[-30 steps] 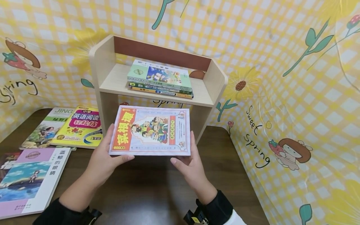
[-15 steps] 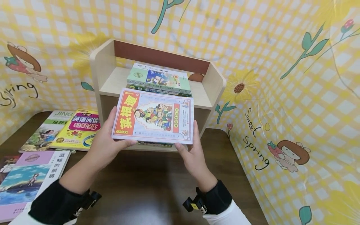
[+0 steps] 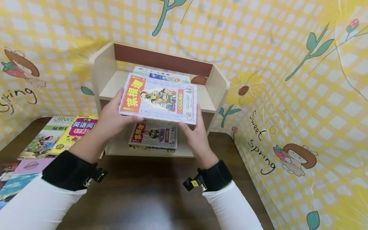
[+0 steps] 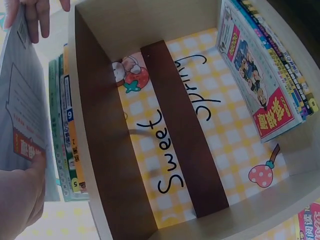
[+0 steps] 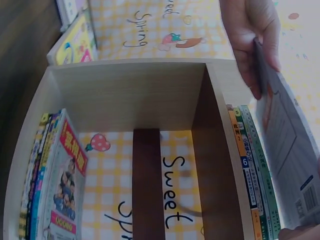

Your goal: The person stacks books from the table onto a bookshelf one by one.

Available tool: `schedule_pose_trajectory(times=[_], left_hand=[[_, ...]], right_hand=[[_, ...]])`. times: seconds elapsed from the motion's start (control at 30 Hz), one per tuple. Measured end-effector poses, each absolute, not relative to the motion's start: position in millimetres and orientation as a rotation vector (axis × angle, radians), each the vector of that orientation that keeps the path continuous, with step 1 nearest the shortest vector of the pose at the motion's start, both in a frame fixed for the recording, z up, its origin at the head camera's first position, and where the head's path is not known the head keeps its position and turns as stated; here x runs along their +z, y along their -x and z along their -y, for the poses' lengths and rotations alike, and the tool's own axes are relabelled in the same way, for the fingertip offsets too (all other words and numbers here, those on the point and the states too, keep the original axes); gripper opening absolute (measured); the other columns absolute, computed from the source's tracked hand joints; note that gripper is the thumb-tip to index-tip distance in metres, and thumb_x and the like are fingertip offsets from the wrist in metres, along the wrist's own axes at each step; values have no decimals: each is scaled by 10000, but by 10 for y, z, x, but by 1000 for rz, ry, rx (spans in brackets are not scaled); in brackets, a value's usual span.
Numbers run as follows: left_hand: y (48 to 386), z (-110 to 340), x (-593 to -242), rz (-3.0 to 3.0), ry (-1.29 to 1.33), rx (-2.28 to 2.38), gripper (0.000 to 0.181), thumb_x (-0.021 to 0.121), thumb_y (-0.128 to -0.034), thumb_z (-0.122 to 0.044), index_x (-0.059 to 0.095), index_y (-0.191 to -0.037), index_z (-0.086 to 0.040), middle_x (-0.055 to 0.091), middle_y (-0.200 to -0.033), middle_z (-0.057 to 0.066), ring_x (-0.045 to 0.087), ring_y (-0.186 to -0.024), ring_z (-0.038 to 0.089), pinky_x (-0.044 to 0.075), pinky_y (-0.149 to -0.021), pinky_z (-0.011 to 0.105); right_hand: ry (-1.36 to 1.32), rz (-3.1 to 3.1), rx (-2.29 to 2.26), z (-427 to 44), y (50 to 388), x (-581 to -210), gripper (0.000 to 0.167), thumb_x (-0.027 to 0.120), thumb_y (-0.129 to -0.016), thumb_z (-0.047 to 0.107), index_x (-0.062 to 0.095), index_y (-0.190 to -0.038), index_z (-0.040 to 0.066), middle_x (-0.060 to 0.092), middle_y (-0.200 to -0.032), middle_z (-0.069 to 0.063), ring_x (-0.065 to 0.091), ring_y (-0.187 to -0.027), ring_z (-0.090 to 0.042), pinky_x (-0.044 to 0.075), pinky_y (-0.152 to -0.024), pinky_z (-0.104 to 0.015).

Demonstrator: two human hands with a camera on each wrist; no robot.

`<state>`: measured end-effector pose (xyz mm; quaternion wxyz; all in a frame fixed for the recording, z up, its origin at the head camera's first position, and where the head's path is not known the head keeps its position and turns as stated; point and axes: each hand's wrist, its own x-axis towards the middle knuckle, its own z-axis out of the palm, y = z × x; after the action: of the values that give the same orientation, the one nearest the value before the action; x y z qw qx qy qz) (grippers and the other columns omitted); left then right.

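Left hand (image 3: 111, 120), right hand (image 3: 198, 137) grip book (image 3: 159, 99): long axis crosswise, face-up.

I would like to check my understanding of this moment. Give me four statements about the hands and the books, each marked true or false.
1. The left hand and the right hand hold a pale book. True.
2. Nothing lies on the upper shelf. False: a pile of books lies on the upper shelf.
3. A second pile lies below the upper shelf. True.
4. The yellow book stands inside the bookcase. False: the yellow book lies outside the bookcase, on the left.
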<state>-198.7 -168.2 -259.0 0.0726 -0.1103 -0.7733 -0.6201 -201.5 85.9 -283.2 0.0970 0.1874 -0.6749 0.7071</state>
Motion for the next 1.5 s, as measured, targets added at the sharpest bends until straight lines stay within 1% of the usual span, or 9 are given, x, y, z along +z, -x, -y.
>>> schedule_pose_trajectory(times=[0.13,0.33,0.63,0.83,1.07,1.17,1.27,1.4,1.5], left_hand=[[2063,1674,-2571,2335,283,-1908,1079,773,-831,-184,-19,-1563,-221,222,-1591,83,310,-1408,285,253,-1151,455],[2146,1642,-2521,2373,241,-1712,921,735,-859,-296,153,-1557,-148,219,-1554,135,312,-1373,324,301,-1116,478],[2354,1637,-2358,2497,276,-1411,831,695,-895,-325,224,-1522,-51,271,-1499,228,307,-1343,399,260,-1101,560],[2528,1605,-2285,2491,243,-1416,772,661,-912,-363,270,-1501,-52,267,-1502,222,317,-1330,385,285,-1091,543],[2698,1621,-2227,2570,206,-1344,852,585,-950,-410,120,-1535,0,122,-1577,233,207,-1416,413,196,-1153,529],[2762,1651,-2203,2610,193,-1299,854,565,-957,-426,111,-1532,12,101,-1582,236,194,-1421,420,193,-1155,528],[2823,1665,-2180,2627,192,-1282,802,568,-960,-413,188,-1519,18,147,-1571,239,223,-1408,417,210,-1149,524],[2912,1647,-2156,2619,195,-1294,682,590,-954,-384,355,-1458,11,298,-1497,236,334,-1335,395,277,-1113,511],[2971,1633,-2145,2627,183,-1286,671,595,-950,-384,374,-1445,12,351,-1450,236,371,-1295,385,300,-1095,505]], right_hand=[[-418,2031,2146,-830,2075,-2766,843,571,-951,31,6,-1563,165,177,-1590,14,377,-1351,-158,340,-1107,-319],[-266,2157,2036,-801,2153,-2660,817,615,-943,115,93,-1564,205,207,-1583,52,228,-1422,-129,274,-1133,-323],[-142,2260,1834,-751,2310,-2487,789,623,-945,203,131,-1560,179,185,-1601,29,86,-1473,-135,86,-1191,-350],[-149,2273,1761,-722,2462,-2377,753,600,-962,198,142,-1557,133,186,-1605,-30,111,-1473,-155,167,-1179,-323],[-237,2416,1585,-730,2663,-2266,550,581,-976,246,364,-1465,118,392,-1487,-67,303,-1402,-192,257,-1146,-355],[-236,2485,1521,-714,2727,-2230,525,571,-979,291,387,-1447,139,403,-1465,-63,336,-1375,-194,275,-1133,-359],[-208,2524,1506,-702,2773,-2205,529,572,-976,315,391,-1445,148,387,-1473,-64,337,-1372,-201,297,-1119,-366],[-118,2528,1565,-702,2823,-2183,629,582,-970,322,305,-1509,152,278,-1563,-45,216,-1447,-200,234,-1158,-362],[-55,2521,1601,-702,2866,-2172,695,589,-967,318,232,-1540,153,196,-1602,-36,124,-1476,-199,175,-1181,-356]])
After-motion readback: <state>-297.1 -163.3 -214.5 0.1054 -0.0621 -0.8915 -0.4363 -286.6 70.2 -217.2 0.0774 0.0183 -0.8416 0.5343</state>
